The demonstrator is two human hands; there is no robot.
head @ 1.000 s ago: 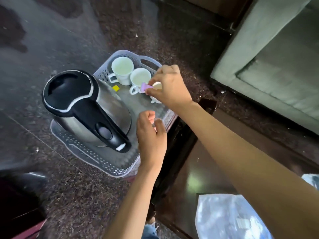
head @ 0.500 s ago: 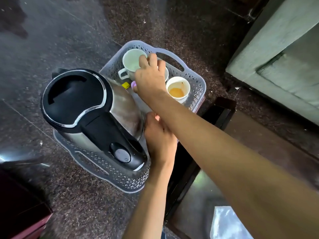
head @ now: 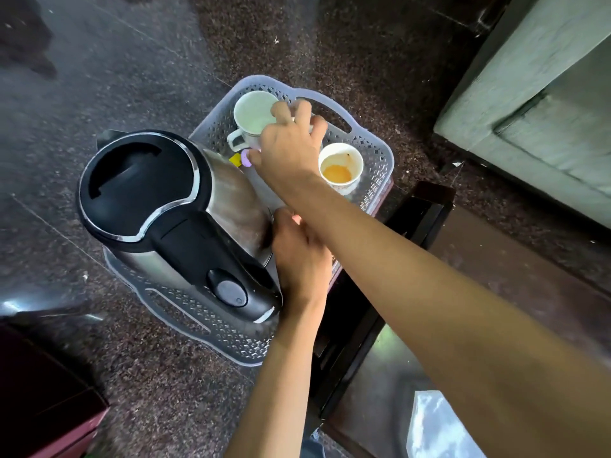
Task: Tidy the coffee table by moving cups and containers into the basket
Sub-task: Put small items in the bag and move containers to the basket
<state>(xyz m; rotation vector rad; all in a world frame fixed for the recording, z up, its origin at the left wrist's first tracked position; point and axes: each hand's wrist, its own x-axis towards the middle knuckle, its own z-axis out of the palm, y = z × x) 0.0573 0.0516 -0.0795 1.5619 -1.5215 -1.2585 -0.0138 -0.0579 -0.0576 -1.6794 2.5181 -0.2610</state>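
- As we look down, the dark speckled floor (head: 132, 77) fills most of the view.
- At the upper right we see the corner of a grey-green sofa (head: 545, 110).
- We find the dark coffee table (head: 515, 276) at the lower right, with a clear plastic wrapper (head: 439, 424) lying on it.
- Just off the table's corner sits the pale perforated basket (head: 373, 143); we cannot tell what it rests on.
- We see a steel kettle (head: 172, 200) with a black lid and handle standing upright in the basket's near half.
- Our right hand (head: 291, 150) reaches into the far half, its fingers spread and bent down around the rim of a third cup (head: 311, 126), which it nearly hides.
- Our left hand (head: 301, 259) rests at the basket's near right edge, touching the kettle's base; its fingers are tucked out of sight, so we cannot tell what they hold.
- We see an empty white cup (head: 253, 114) upright in the far corner, just left of the right hand.
- Right of that hand stands a cup with orange dregs (head: 340, 166).
- We notice a small lilac spot (head: 245, 158) at the thumb tip and cannot tell what it is.
- Beside it lies a tiny yellow tag (head: 235, 159).
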